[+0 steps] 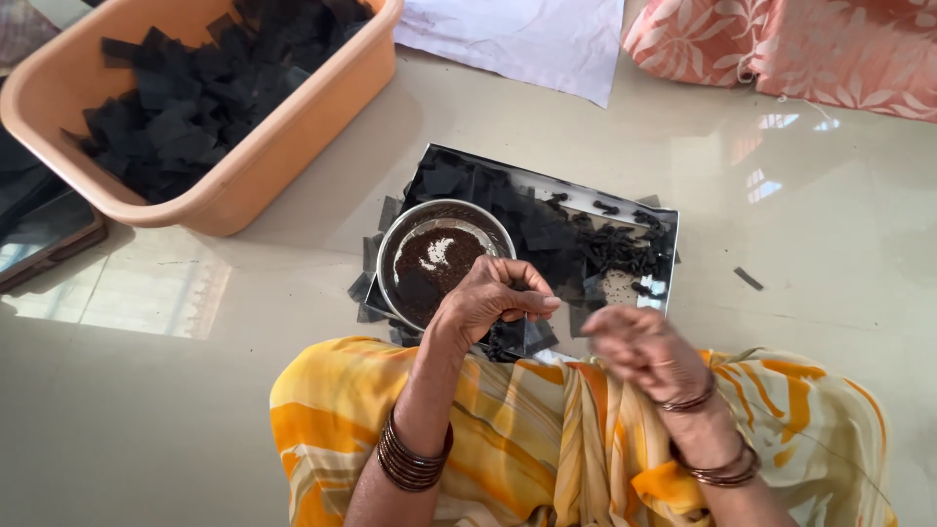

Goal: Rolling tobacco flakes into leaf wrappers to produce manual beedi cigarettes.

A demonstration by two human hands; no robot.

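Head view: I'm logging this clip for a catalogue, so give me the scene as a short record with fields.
setting: glossy pale floor, seen from above
left hand: left hand over the edge of a round metal bowl of dark granules, fingers pinched at a black square piece
right hand: right hand beside it, blurred, grip unclear
under the bowl: shiny tray strewn with black squares and small dark rolls
upper left: orange plastic tub of black squares
clothing: yellow and orange fabric, bangles on both wrists
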